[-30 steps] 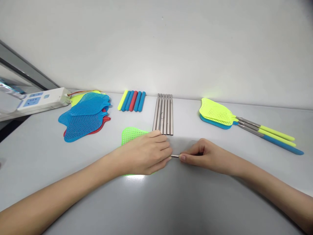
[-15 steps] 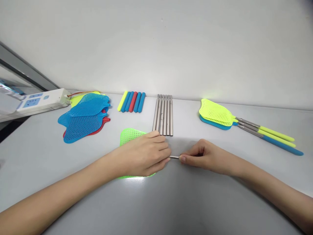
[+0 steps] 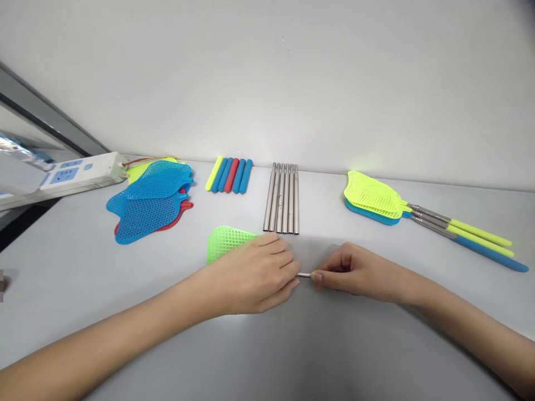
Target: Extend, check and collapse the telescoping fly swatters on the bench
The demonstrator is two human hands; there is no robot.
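Observation:
A bright green fly swatter head [image 3: 228, 239] lies under my left hand [image 3: 261, 273], which is closed over its neck end and hides most of it. A short stretch of thin metal rod [image 3: 304, 275] shows between my two hands. My right hand [image 3: 346, 270] pinches the rod's right end between thumb and fingers, and its fingertips are slightly blurred. How the rod meets the swatter head is hidden under my left hand. Just beyond my left hand lies a row of several metal tubes [image 3: 285, 200] with narrowed far ends.
Several foam grips [image 3: 229, 175] in yellow, blue and red lie near the wall. Blue swatter heads [image 3: 146, 214] overlap red and yellow ones at left, beside a white power strip [image 3: 83, 172]. At right are three swatters with handles [image 3: 374, 195], yellow and blue.
The whole view has shifted slightly. Less of the green swatter head's near edge shows below my left hand. Both hands keep their hold, and the rod is still between them.

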